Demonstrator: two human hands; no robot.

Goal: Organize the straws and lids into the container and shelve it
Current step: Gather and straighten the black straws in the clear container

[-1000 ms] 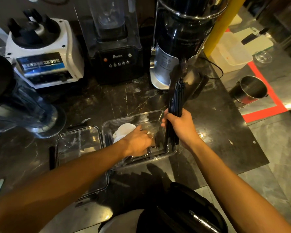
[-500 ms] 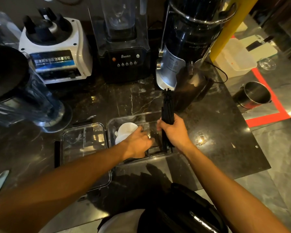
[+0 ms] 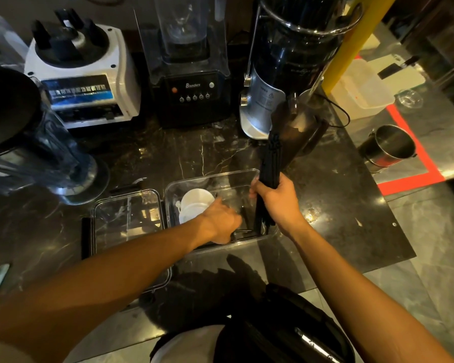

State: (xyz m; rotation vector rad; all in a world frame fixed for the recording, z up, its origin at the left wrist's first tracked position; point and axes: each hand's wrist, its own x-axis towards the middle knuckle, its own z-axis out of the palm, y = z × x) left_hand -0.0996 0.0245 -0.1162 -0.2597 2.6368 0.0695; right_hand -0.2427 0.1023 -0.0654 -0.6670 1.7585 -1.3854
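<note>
Right hand [image 3: 278,203]: clenched around a bundle of thin black plastic straws [image 3: 270,174], held upright with the lower ends inside the clear rectangular plastic container [image 3: 210,179].
Left hand [image 3: 220,224]: reaches into the container; whether it grasps anything cannot be told.
White round plastic lids [image 3: 195,203]: stacked in the container's left part.
Clear container lid [image 3: 126,224]: flat on the dark marble counter [image 3: 325,205], just left of the container.

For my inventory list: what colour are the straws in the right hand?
Black; the straws show best in the head view.

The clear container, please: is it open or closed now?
Open: the clear container has no top on, and its lid lies beside it.
</note>
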